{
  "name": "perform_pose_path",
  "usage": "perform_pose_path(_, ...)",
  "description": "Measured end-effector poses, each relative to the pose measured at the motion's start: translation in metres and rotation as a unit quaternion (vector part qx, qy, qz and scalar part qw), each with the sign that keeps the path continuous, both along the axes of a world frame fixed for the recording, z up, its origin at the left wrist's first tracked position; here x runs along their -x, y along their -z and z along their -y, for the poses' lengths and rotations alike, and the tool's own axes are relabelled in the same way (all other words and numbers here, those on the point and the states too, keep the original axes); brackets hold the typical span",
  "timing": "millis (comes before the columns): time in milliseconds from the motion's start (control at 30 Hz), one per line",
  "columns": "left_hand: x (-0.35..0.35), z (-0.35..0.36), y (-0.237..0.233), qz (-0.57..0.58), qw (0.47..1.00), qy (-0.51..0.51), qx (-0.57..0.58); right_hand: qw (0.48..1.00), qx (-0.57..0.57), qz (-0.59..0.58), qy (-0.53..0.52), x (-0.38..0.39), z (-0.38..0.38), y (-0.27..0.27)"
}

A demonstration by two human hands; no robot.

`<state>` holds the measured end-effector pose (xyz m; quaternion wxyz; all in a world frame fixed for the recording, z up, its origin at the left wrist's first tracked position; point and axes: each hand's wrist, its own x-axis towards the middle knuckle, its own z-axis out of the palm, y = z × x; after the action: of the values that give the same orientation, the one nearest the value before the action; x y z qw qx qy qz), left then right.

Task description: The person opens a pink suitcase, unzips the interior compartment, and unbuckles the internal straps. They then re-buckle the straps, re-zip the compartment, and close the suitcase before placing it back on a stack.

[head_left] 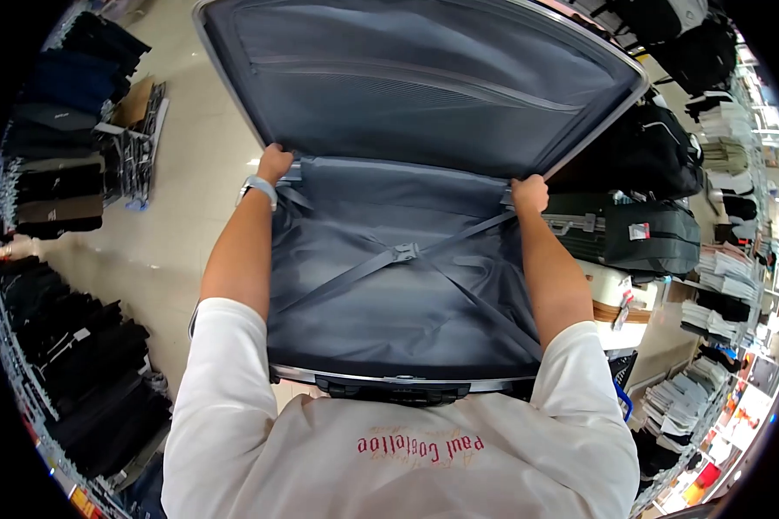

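Note:
A large suitcase [337, 251] lies spread wide in front of my body, its grey lining showing. Crossed straps meet at a buckle [404, 253] over the lower half. The raised lid [389, 112] leans away at the back and has a zipped lining panel. My left hand [275, 162] is closed on the suitcase's left edge near the hinge, with a band around the wrist. On the opposite edge, at about the same height, my right hand [530, 195] is closed too. The fingertips of both hands are partly hidden.
Racks of dark folded clothes [86, 372] line the left side, beside a pale tiled floor [190, 173]. Close on the right stand a dark green suitcase [649, 233], a cream case [610, 290] and black bags [658, 147]. Shelves of folded garments [727, 268] lie beyond.

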<state>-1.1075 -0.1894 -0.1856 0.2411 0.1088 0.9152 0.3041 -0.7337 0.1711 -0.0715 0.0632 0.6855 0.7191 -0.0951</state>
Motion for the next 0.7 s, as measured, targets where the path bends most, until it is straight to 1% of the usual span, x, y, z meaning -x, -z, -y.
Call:
perform_pose_path(33, 0.001, 0.003, 0.003, 0.025, 1.000, -0.003, -0.001, 1.000, -0.007, 0.006, -0.001, 0.002, 0.002, -0.001)
perform_pose_path(67, 0.001, 0.008, 0.005, 0.024, 1.000, -0.007, 0.004, 1.000, -0.005, 0.007, -0.010, 0.003, 0.003, -0.002)
perform_pose_path(167, -0.009, 0.011, -0.006, -0.041, 0.999, 0.031, -0.014, 1.000, 0.001, 0.003, -0.024, 0.004, 0.002, 0.000)
perform_pose_path(200, -0.009, 0.015, -0.004, -0.040, 0.999, 0.029, -0.012, 1.000, 0.003, 0.002, -0.020, 0.005, 0.002, 0.001)
perform_pose_path(267, -0.010, 0.018, -0.002, -0.024, 0.997, 0.022, -0.065, 1.000, 0.004, 0.001, -0.016, 0.003, 0.001, 0.002)
perform_pose_path(300, -0.006, 0.020, 0.004, -0.024, 0.997, 0.021, -0.066, 1.000, 0.001, 0.004, -0.031, 0.002, 0.001, 0.001)
perform_pose_path(367, 0.003, 0.025, 0.018, 0.032, 0.996, 0.007, -0.089, 0.999, -0.001, 0.006, -0.046, -0.001, 0.003, -0.001)
perform_pose_path(400, 0.003, 0.025, 0.011, 0.030, 0.996, 0.007, -0.088, 0.998, 0.000, 0.015, -0.056, -0.001, 0.004, -0.003)
perform_pose_path(467, 0.003, 0.026, -0.005, 0.048, 0.997, 0.028, -0.045, 0.998, 0.003, 0.022, -0.063, -0.002, 0.005, -0.005)
perform_pose_path(533, 0.004, 0.029, -0.009, 0.046, 0.997, 0.028, -0.048, 0.985, -0.016, 0.056, -0.162, -0.007, 0.001, -0.007)
perform_pose_path(567, 0.003, 0.030, -0.011, 0.048, 0.997, 0.025, -0.051, 0.986, -0.016, 0.055, -0.158, -0.009, -0.005, -0.003)
perform_pose_path(633, -0.005, 0.032, -0.026, 0.028, 0.998, 0.051, -0.034, 0.941, -0.057, 0.130, -0.308, -0.010, -0.016, 0.004)
perform_pose_path(667, -0.008, 0.030, -0.034, 0.008, 0.997, 0.072, -0.019, 0.943, -0.060, 0.128, -0.302, -0.011, -0.021, 0.004)
perform_pose_path(700, -0.002, 0.034, -0.021, -0.004, 0.996, 0.077, -0.035, 0.904, -0.064, 0.146, -0.397, -0.010, -0.022, 0.001)
